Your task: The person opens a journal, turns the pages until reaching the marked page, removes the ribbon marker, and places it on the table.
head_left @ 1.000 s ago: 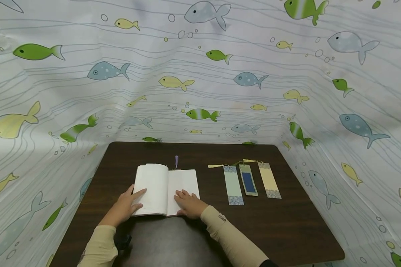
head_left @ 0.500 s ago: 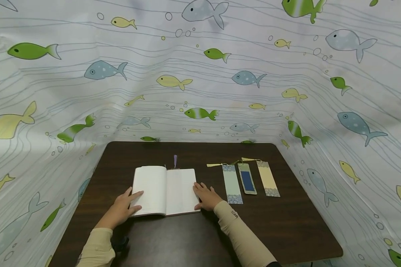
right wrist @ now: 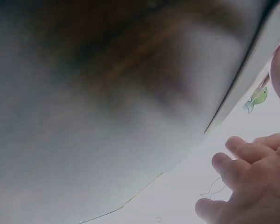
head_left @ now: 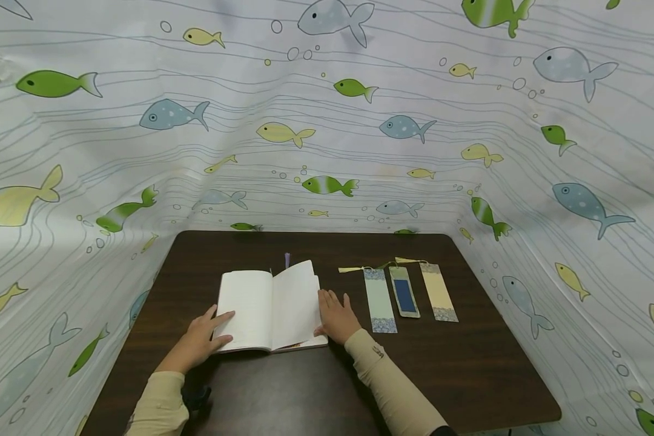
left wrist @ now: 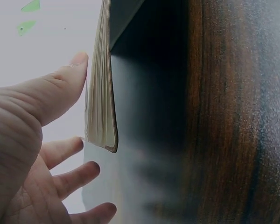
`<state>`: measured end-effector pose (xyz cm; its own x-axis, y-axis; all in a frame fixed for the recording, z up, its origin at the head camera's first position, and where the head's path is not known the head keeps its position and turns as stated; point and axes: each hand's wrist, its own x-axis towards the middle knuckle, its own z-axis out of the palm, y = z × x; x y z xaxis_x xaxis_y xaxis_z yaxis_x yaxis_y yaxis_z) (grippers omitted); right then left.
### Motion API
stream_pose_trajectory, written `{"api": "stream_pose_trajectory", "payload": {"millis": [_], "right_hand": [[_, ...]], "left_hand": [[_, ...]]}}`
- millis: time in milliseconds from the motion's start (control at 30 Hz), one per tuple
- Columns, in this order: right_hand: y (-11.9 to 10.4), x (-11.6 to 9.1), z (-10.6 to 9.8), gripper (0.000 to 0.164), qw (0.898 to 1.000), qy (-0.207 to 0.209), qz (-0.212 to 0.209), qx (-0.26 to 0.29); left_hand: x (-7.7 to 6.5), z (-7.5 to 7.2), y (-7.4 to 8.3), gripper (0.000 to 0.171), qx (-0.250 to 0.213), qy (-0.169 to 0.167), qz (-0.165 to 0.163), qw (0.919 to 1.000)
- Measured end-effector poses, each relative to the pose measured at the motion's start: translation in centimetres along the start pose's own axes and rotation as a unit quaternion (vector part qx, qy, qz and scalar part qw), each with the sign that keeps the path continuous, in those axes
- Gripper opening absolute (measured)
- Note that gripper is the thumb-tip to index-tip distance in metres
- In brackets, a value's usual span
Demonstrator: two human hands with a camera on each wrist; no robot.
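An open book (head_left: 245, 309) with blank pages lies on the dark wooden table. My left hand (head_left: 193, 342) rests on its left page, thumb and index finger spread; the left wrist view shows the thumb (left wrist: 67, 86) by the page stack (left wrist: 101, 93). At the book's right edge is my right hand (head_left: 339, 319), its fingertips against a raised page (head_left: 294, 303). In the right wrist view, the right fingers (right wrist: 245, 158) are apart from the thumb. A purple tassel (head_left: 287, 260) sticks out above the book; a small coloured strip shows under the raised page's lower edge.
Right of the book lie a pale green bookmark (head_left: 379, 300), a bookmark with a blue panel (head_left: 405, 295) and a cream bookmark (head_left: 438, 290), all with tassels. A fish-patterned cloth (head_left: 327, 151) surrounds the brown table (head_left: 469, 369).
My right hand has gone from lying on the right page to the book's right edge. One right page has since come up and covers part of the tassel. The left hand stays put.
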<state>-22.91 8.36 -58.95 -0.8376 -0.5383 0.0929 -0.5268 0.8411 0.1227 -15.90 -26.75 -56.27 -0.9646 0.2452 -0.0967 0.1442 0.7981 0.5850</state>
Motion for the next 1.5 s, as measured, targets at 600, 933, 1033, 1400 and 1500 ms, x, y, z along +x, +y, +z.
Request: {"api": "stream_pose_trajectory", "payload": {"millis": [600, 933, 1033, 1400, 1500], "right_hand": [[-2.8, 1.2, -4.7, 0.075, 0.845, -0.077, -0.048, 0.527], [-6.5, 2.3, -4.3, 0.067, 0.893, -0.116, -0.146, 0.409], [-7.2, 2.4, -4.1, 0.064, 0.909, -0.131, -0.168, 0.358], [-7.8, 2.4, -3.1, 0.048, 0.951, -0.094, -0.171, 0.240], [-7.5, 2.5, -2.4, 0.051, 0.972, -0.075, -0.145, 0.170]], "left_hand": [[0.2, 0.1, -0.1, 0.055, -0.008, 0.024, 0.017, 0.9995], [0.7, -0.5, 0.2, 0.058, -0.081, 0.077, 0.063, 0.9918], [0.8, -0.5, 0.4, 0.055, -0.071, 0.082, 0.071, 0.9916], [0.8, 0.4, -0.1, 0.064, 0.010, 0.001, 0.019, 0.9998], [0.7, 0.5, -0.1, 0.064, 0.004, 0.010, 0.022, 0.9997]]}}
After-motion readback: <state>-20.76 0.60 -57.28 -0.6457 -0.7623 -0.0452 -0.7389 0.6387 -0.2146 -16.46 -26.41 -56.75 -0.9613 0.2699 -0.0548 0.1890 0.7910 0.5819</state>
